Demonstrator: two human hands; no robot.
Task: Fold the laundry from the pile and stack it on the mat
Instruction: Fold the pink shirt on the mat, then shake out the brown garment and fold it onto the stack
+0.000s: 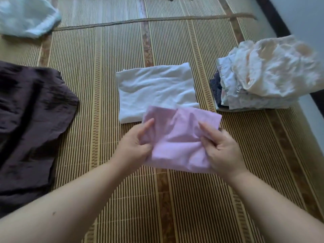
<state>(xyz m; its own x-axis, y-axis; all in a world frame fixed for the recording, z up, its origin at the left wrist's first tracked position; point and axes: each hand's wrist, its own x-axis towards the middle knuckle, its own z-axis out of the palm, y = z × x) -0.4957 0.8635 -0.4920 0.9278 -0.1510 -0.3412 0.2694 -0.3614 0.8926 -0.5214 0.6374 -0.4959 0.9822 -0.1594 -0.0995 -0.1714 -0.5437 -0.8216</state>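
A folded pink cloth [177,137] is held just above the striped bamboo mat [98,85]. My left hand [135,145] grips its left edge and my right hand [221,148] grips its right edge. Its far edge overlaps the near edge of a folded white garment [156,88] lying flat in the middle of the mat. A stack of folded light, patterned clothes [266,79] sits at the right. A dark purple-brown garment [29,123] lies spread out at the left.
A pale blue-white garment [26,16] lies crumpled at the far left corner. A wall and dark edge [280,23] run along the right side past the stack. A mat seam [140,21] crosses at the back.
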